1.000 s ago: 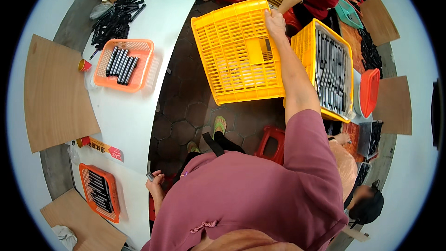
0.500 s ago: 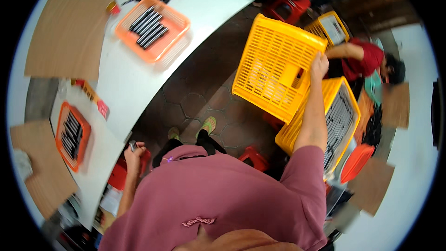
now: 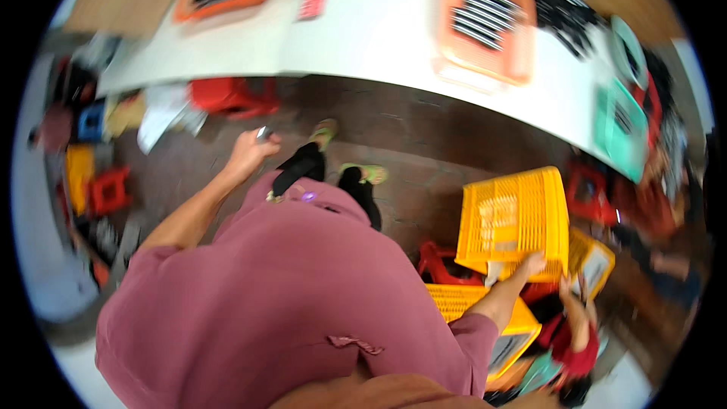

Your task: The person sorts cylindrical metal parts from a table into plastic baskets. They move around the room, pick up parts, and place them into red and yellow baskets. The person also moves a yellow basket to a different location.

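Note:
A yellow slatted plastic crate (image 3: 513, 216) is held at the right by my right hand (image 3: 528, 265), whose fingers are closed on its near edge. The crate is tilted, its slatted face showing, above a second yellow crate (image 3: 454, 301) that holds grey and dark pieces. My left hand (image 3: 254, 153), out to the left over the floor, is closed round a small cylindrical piece with a silvery end (image 3: 263, 135). Most of that piece is hidden in the fist, so its kind is unclear.
A white table (image 3: 363, 26) curves across the far side, bearing an orange basket (image 3: 219, 15), a peach basket (image 3: 488, 60) and a green basket (image 3: 622, 132). Red stools (image 3: 233, 97) stand below. A co-worker in a red sleeve (image 3: 564, 344) reaches up beside the held crate.
My view has turned left, so the table now lies ahead instead of at the left. The held crate sits lower and farther right in view. Both hands keep their hold.

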A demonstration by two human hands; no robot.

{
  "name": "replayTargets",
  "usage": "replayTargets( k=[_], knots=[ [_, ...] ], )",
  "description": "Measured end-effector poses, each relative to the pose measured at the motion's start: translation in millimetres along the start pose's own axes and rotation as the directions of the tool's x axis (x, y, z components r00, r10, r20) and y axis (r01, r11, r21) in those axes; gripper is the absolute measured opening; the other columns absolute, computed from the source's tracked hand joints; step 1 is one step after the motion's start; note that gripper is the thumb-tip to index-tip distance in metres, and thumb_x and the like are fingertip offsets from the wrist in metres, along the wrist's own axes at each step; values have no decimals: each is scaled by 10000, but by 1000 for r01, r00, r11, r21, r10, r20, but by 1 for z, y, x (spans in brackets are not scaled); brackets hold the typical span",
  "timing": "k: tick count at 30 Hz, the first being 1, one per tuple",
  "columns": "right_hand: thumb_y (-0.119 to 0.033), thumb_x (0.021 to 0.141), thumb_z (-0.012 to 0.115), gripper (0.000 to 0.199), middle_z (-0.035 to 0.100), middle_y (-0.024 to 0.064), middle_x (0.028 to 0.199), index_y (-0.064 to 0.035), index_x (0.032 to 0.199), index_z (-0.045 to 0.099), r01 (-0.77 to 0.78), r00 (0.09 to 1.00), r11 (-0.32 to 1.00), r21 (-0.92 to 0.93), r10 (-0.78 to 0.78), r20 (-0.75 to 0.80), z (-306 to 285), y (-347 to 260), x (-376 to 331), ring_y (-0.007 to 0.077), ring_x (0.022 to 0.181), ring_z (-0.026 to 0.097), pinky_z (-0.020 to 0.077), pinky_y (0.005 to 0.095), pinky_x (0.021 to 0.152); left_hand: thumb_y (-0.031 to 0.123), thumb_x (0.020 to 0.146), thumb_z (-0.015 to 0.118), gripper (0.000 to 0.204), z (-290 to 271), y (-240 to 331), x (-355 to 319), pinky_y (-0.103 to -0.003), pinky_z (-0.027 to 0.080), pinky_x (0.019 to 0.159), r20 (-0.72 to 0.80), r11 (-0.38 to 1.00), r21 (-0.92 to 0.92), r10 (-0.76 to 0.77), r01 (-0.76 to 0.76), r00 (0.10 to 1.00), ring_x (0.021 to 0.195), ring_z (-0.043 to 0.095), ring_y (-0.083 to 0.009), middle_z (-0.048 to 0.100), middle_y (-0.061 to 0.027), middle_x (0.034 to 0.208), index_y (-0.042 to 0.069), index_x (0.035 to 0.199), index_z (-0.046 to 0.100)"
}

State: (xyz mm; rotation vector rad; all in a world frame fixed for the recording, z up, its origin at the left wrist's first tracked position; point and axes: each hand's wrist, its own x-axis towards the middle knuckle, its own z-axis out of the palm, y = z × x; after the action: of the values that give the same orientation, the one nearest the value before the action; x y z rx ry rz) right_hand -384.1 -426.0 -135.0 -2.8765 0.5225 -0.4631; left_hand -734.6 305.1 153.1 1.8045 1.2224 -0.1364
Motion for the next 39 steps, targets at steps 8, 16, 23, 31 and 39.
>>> replayTargets(
  k=[8,16,23,31,39],
  knots=[
    [-219,883,532,461,595,237,1211,30,1271,535,-327,897,934,140,261,357,21,-23,-78,362,1076,572,459,433,905,91,720,633,174,-11,-21,-50,-269,447,641,-160,916,-289,-332,278,929,694,562,-129,601,-55,753,3,869,617],
    [-257,874,529,392,608,144,995,-39,1199,536,-798,486,602,34,609,627,61,36,-81,276,856,570,446,354,721,118,779,608,199,-42,-62,-77,-287,504,720,-239,795,-461,-539,394,808,817,645,-186,645,-87,924,0,937,628],
    [-416,926,475,326,606,73,738,-143,1086,555,-820,243,554,-145,566,788,51,-29,-117,209,589,564,415,303,475,97,788,595,211,-77,-122,-67,-276,518,712,-145,692,-635,-544,344,827,810,648,-181,649,-95,950,-13,963,632],
    [-202,872,520,147,579,75,683,-70,901,578,-473,227,881,-18,142,963,-55,-266,-287,205,514,576,466,291,416,76,789,619,218,-165,-201,-37,-275,524,706,-141,676,-685,-490,272,860,798,652,-181,656,-99,908,-31,978,640],
    [-293,909,547,346,663,141,714,41,855,624,334,-38,725,602,-628,777,-65,-589,-396,221,593,659,527,341,601,99,787,641,284,-169,-278,-29,-268,514,680,-107,596,-753,-528,278,842,765,643,-186,670,-133,923,-69,1015,637]
  ],
)
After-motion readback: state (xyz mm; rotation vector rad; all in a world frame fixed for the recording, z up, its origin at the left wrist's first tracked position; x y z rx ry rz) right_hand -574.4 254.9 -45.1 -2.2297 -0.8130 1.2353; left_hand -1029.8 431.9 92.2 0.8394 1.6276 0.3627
